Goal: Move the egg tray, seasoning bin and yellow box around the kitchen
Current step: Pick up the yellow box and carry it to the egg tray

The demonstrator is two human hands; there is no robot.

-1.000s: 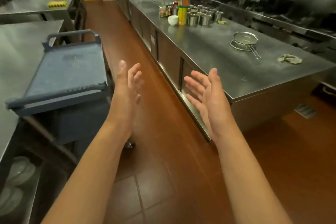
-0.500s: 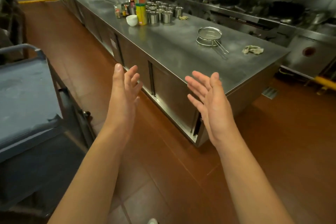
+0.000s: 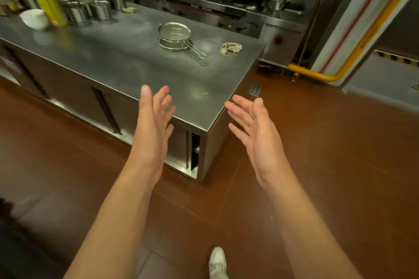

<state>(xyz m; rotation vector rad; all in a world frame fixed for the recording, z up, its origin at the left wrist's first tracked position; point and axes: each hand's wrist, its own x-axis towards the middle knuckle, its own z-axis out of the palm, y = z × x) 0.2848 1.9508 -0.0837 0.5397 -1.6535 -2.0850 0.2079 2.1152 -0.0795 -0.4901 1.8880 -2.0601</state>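
My left hand (image 3: 153,129) and my right hand (image 3: 256,133) are both held out in front of me, palms facing each other, fingers apart, holding nothing. They hover over the near corner of a long steel counter (image 3: 127,68). No egg tray, seasoning bin or yellow box can be seen. A yellow-and-green bottle (image 3: 49,5) stands at the counter's far left beside a white bowl (image 3: 35,19).
Several steel canisters (image 3: 90,5) cluster at the counter's back left. A wire strainer (image 3: 175,37) and a crumpled rag (image 3: 231,48) lie mid-counter. Stoves with pots line the back wall. A yellow pipe (image 3: 328,77) runs at the right. My white shoe (image 3: 217,263) is on the brown tile floor.
My view has swung to the right and closer to the counter's end. The blue cart has left the frame on the left. Both hands stay open, held apart.
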